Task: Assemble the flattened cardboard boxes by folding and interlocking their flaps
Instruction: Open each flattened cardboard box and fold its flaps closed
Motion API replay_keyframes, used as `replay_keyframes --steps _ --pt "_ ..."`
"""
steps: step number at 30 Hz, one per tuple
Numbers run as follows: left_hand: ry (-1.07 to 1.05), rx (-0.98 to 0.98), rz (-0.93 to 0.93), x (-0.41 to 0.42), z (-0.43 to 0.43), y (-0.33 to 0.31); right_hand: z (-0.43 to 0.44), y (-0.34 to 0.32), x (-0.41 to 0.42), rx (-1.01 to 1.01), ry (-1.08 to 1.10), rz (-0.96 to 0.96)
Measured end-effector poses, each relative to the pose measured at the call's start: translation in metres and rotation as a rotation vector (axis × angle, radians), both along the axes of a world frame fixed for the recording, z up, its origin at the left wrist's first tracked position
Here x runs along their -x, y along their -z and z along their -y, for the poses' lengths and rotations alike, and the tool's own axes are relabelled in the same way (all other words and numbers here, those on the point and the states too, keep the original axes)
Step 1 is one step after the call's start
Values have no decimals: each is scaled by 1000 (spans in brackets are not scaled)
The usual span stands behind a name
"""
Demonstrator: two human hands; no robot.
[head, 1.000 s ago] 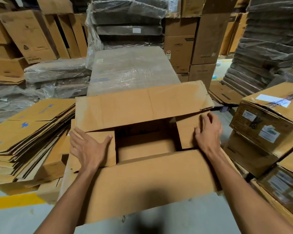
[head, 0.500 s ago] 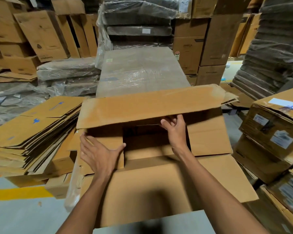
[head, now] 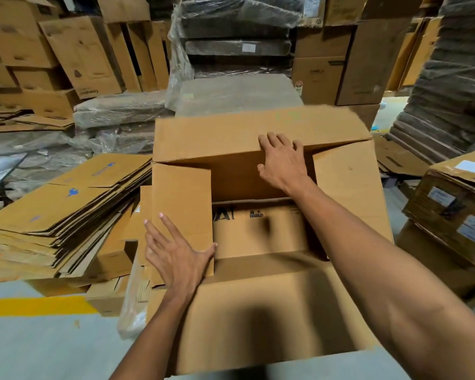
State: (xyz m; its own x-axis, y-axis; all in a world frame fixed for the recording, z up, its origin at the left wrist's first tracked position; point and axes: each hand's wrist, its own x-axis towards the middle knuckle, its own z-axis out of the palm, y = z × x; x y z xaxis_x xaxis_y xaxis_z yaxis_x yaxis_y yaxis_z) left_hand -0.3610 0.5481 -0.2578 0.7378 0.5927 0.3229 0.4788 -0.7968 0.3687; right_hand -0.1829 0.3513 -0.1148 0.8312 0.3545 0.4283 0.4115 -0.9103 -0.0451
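back flap (head: 225,135) edge pinched by right hand (head: 283,163) (left hand (head: 176,259) flat on side flap (head: 181,193))

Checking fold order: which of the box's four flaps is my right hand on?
The far long flap: the right hand holds its edge. The left hand presses the left short flap instead.

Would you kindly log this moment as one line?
left hand: presses left flap | right hand: grips far flap edge | near flap: not yet folded
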Motion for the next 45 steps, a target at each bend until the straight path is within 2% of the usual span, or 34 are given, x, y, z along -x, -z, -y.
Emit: replay_keyframes --steps 3,11,15,19,21,25,28,31,34,37,40,45 --pt "-8 -12 -6 -1 0 0 0 5 -4 46 -6 -96" --pt "15 -40 -21 -6 1 -7 -1 9 -10 64 -39 -129" --pt "50 -66 -54 -7 0 -12 3 13 -3 -29 -36 -45" --pt "44 -72 -141 -21 -1 -29 13 29 10 -113 57 59" --pt "41 -39 -170 -31 -2 -41 24 38 17 -38 74 19" --pt "81 26 -171 -45 -7 -56 53 55 32 284 117 -191" --pt "100 73 -161 -50 -8 -60 65 67 41 526 182 -184" --pt "107 84 -162 -52 -8 -61 66 51 46 593 325 -117" --pt "114 97 -159 -54 -10 -61 77 21 42 569 480 -84" --pt "111 106 -149 -54 -11 -59 105 8 34 452 582 -105" --pt "110 102 -145 -52 -9 -56 138 20 27 383 644 -131" --pt "121 127 -145 -49 -7 -55 179 59 29 227 591 -277"
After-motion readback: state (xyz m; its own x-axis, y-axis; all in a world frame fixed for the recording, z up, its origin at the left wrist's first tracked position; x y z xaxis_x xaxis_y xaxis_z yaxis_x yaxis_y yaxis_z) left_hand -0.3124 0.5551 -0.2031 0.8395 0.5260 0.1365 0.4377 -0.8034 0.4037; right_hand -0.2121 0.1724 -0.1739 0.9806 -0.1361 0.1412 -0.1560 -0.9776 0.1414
